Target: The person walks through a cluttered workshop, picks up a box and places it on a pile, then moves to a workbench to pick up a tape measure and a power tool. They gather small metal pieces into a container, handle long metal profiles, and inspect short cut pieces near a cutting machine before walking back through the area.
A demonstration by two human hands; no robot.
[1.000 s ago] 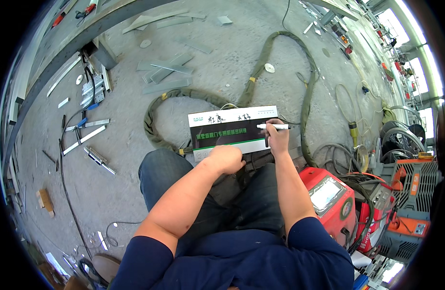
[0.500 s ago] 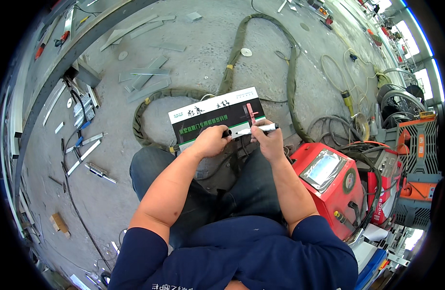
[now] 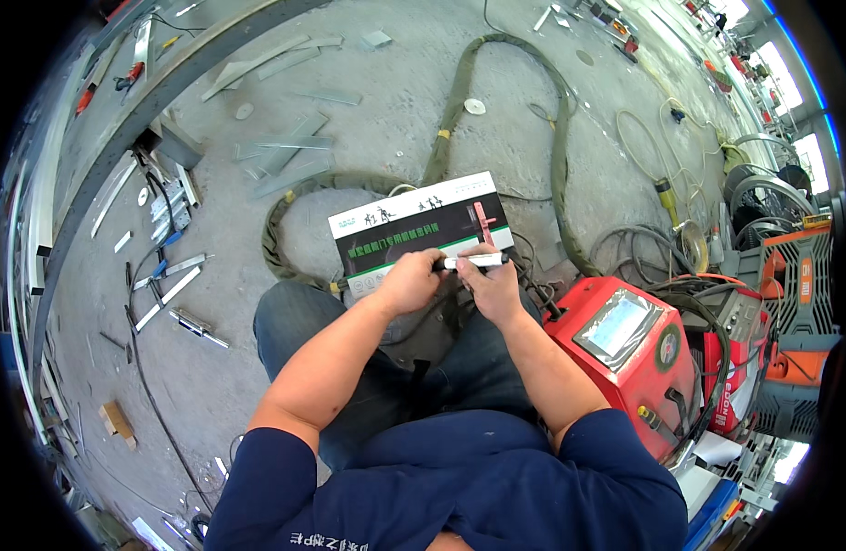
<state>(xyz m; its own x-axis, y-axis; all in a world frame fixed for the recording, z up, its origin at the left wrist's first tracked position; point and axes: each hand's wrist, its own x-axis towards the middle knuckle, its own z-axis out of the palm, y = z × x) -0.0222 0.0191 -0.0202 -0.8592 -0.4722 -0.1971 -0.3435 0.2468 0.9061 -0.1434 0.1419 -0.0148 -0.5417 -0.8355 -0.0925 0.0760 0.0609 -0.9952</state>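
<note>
My left hand (image 3: 410,283) is closed on the black cap (image 3: 440,264) of a marker, pinched at the fingertips. The white marker (image 3: 481,261) lies level in my right hand (image 3: 496,294), with the fingers wrapped round its barrel. The marker's left end now meets the cap; whether it is fully seated I cannot tell. Beneath and beyond both hands is a flat cardboard box (image 3: 349,234), black, white and green, with handwritten marks on its white strip and a pink-red shape near its right side. My hands hide part of its near edge.
A red machine with a screen (image 3: 639,354) stands to the right of my legs. A thick sleeved hose (image 3: 459,83) loops over the floor beyond the box. Metal strips (image 3: 285,151) lie at far left, cut profiles (image 3: 170,298) at left, and coiled cables (image 3: 638,248) at right.
The marker and the cap have come together, where a gap with the bare tip showed before. My right hand has shifted left and slightly down. The whole view has shifted a little.
</note>
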